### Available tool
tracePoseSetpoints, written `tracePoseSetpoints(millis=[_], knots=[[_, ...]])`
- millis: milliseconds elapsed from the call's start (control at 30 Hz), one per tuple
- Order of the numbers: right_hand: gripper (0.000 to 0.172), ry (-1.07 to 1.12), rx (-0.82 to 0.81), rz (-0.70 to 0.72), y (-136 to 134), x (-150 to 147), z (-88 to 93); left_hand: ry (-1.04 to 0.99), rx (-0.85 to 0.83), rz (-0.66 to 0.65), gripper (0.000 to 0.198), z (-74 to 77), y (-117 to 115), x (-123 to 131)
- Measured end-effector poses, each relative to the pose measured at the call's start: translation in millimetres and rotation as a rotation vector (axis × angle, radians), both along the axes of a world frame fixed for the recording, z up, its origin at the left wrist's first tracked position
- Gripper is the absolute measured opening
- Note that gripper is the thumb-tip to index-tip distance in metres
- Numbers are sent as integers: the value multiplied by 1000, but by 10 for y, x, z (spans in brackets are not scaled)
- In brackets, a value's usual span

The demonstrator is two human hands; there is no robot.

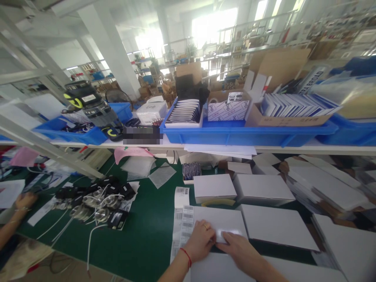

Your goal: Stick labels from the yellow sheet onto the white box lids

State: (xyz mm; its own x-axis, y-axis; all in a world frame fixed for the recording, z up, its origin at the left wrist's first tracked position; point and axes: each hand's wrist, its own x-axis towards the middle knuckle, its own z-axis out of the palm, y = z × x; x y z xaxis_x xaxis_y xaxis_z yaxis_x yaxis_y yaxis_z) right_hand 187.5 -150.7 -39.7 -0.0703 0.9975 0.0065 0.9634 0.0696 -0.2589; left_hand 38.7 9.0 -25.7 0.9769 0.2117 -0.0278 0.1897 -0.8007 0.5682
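Both hands are over a white box (205,213) in the near middle of the green table. My left hand (202,239), with a ring and a red wrist cord, rests at the box's front with its fingers curled together; what its fingertips hold, if anything, is hidden. Beside it on the right, my right hand (235,246) touches the box top near a shiny clear patch (226,234); its fingers lie forward over the surface. Strips of barcode labels (187,223) lie just left of the box and my left hand.
More white boxes (276,225) stand to the right and behind. Metal parts with white cables (102,201) lie at the left. A shelf with blue trays (249,135) crosses above the table. Another person's hand (26,200) is at the far left.
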Motion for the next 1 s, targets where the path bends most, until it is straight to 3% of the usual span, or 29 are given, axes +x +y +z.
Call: tracePoseSetpoints(millis=[67,200,400,500,667,767,933,1000], knots=[[38,1,-40,4,9,-3,15,10,-4,4,13,22,7,-4],[22,4,-95,-57,2,-18,-10,17,-20,2,16,41,14,-1],[27,49,-110,-92,-13,-16,77,36,13,82,33,-91,-44,77],[28,134,-117,-114,-25,21,181,26,20,68,25,-131,-52,88],[21,429,-56,-291,23,43,289,-7,-2,43,27,-117,-20,48],[6,443,-57,-417,121,-3,230,-30,-5,66,28,-148,-37,8],[14,449,-50,-573,280,32,94,-38,214,1,8,-198,-125,29],[13,468,-32,-617,327,146,118,6,356,-105,15,-140,-161,120]])
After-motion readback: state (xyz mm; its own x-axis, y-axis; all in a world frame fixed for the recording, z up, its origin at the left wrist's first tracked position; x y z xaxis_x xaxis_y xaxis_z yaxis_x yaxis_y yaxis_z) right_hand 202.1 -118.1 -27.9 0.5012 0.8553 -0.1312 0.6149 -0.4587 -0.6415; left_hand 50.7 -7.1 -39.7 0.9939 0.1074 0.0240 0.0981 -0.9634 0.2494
